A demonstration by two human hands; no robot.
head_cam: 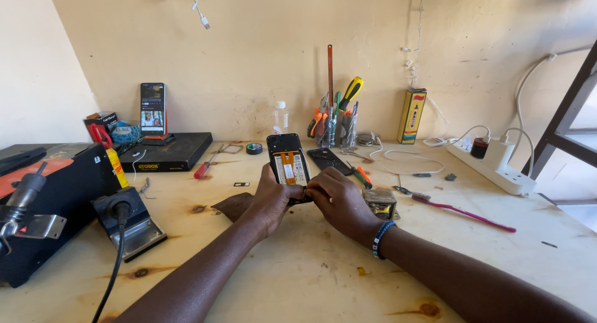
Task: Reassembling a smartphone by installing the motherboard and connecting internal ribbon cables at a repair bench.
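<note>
An opened phone [288, 163] with its back cover off stands tilted above the wooden table, showing a white battery and an orange strip. My left hand [271, 198] grips its left side and lower edge. My right hand [337, 202] is closed at the phone's lower right corner, fingertips pinched against it; a blue beaded band sits on that wrist. Whether the fingers hold a small tool is hidden. A dark phone back cover [329, 161] lies flat just right of the phone.
A black box with a cable [56, 198] fills the left. A tool cup [336, 121], a bottle [281, 116], a propped phone [152, 109] and a yellow box [411, 116] line the wall. A white power strip [491, 164] and a pink-handled tool [466, 212] lie at right.
</note>
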